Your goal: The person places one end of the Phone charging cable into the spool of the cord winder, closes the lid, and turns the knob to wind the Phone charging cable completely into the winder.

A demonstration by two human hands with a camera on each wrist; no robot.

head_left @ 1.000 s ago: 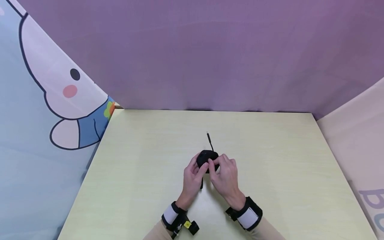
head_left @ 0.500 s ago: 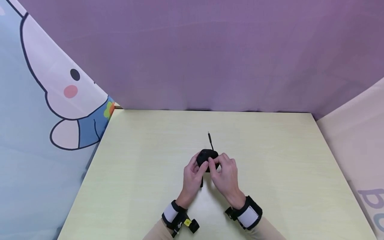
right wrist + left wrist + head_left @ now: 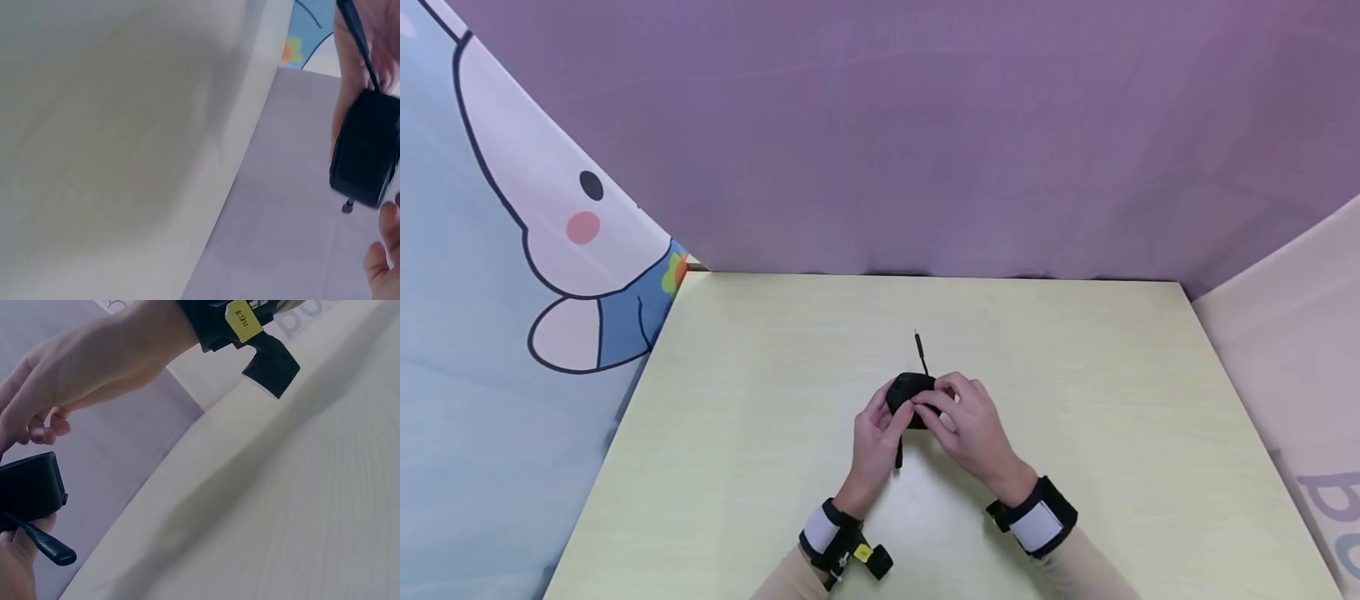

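Observation:
A rounded black device (image 3: 907,386), box-like from the side, is held above the middle of the table; its exact kind is unclear. A thin black cable (image 3: 920,346) with a slim plug tip sticks out at its far side. From the near side hangs a short black cable end (image 3: 898,454), thick and rounded in the left wrist view. My left hand (image 3: 874,446) grips the device from the left, thumb on its top. My right hand (image 3: 973,429) has thumb and bent fingers on its right part, tips close to the left thumb. What lies between those tips is hidden.
The pale wooden table (image 3: 760,375) extends around both hands. A purple cloth (image 3: 925,150) hangs along its back edge. To the left is a blue cartoon-print cloth (image 3: 467,433), to the right a pale lettered one (image 3: 1292,358). Both wrists wear black straps (image 3: 1037,521).
My right hand has shifted slightly, its wrist swinging right and its fingers spreading further over the device. The device and left hand have moved a little left.

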